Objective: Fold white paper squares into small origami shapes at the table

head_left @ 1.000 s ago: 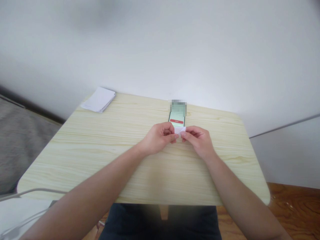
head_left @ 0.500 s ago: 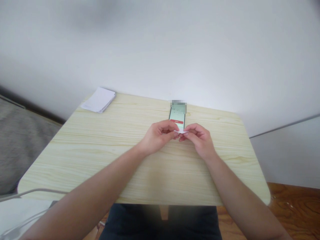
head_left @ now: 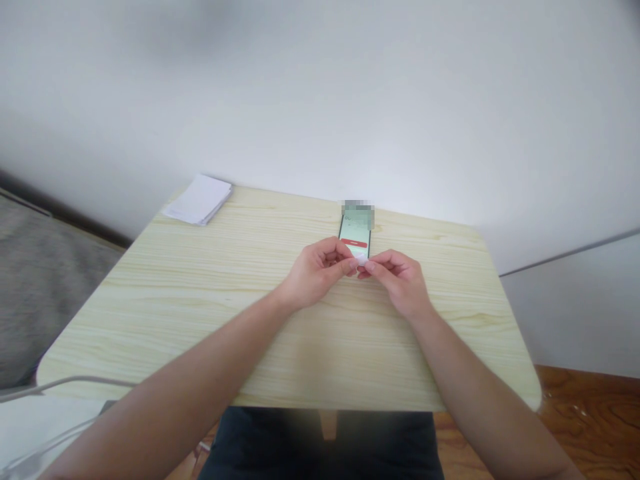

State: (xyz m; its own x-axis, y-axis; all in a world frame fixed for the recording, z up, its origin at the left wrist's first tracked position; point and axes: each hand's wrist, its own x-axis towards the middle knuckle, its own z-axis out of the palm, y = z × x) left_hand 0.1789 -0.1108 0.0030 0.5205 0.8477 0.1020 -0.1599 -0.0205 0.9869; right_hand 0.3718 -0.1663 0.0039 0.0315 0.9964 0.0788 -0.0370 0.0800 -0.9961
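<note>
My left hand (head_left: 317,273) and my right hand (head_left: 396,280) meet over the middle of a light wooden table (head_left: 200,307). Both are closed in a pinch on a small folded piece of white paper (head_left: 360,259), held between the fingertips just above the tabletop. Most of the paper is hidden by my fingers. Right behind the hands a phone (head_left: 355,235) lies flat with its screen lit, showing a red bar.
A stack of white paper sheets (head_left: 199,200) lies at the table's far left corner. A white wall stands close behind the table. Brown wooden floor (head_left: 590,413) shows at the right, a grey surface at the left, white cables at the lower left.
The small paper has been pressed smaller between my fingertips, and less of it shows now. Both hands stay in the same place.
</note>
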